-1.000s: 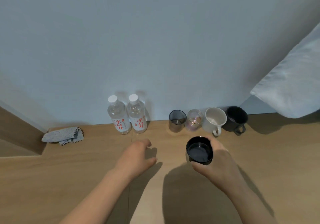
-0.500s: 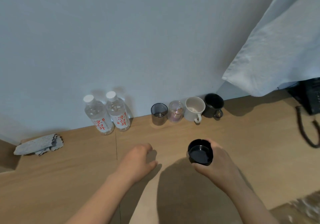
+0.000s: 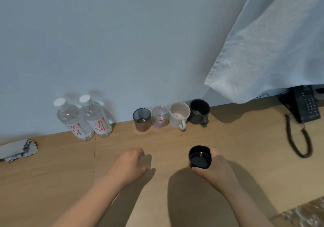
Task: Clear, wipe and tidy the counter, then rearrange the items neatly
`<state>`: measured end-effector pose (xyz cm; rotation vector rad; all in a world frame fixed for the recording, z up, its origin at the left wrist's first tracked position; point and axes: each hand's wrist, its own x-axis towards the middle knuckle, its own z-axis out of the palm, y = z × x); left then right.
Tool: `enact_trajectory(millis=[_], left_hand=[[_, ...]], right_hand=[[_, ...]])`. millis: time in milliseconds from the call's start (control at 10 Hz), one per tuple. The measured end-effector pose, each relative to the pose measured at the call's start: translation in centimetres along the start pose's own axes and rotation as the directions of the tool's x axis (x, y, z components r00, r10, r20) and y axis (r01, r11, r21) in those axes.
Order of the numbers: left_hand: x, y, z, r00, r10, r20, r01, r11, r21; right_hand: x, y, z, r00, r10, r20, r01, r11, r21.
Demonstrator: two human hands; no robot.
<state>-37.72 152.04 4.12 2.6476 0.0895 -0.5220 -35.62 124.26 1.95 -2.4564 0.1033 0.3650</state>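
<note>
I count two water bottles (image 3: 73,121) at eleven o'clock. At twelve o'clock stands a row of four: two glasses (image 3: 142,119) and two mugs (image 3: 178,115), one white, one black. One black cup (image 3: 199,157) is in my right hand (image 3: 216,169). One grey cloth (image 3: 17,150) lies at nine o'clock, one telephone (image 3: 306,106) at two, and one white fabric (image 3: 273,47) hangs at one.

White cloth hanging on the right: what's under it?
A black desk phone sticks out below the hem of the white cloth, its coiled cord trailing onto the wooden counter. The phone's rear part and whatever stands behind it are covered.
</note>
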Motion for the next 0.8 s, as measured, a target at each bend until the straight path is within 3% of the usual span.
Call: enact_trajectory(millis=[400, 600, 800], left_hand=[[4.4, 10.2, 6.5, 0.988, -0.154, 0.012, 0.154, 0.988, -0.015], [4.6, 12.3, 8.6, 0.981, -0.192, 0.015, 0.191, 0.981, 0.026], [4.1, 13.1, 9.9, 0.973, -0.231, 0.014, 0.231, 0.972, 0.036]], right_hand=[[9.1, 13.0, -3.5, 0.991, 0.061, 0.120, -0.050, 0.995, -0.091], [10.4, 14.2, -4.4, 0.992, -0.004, 0.128, 0.027, 0.984, -0.177], [11.7, 15.3, -3.8, 0.994, 0.023, 0.105, 0.005, 0.965, -0.262]])
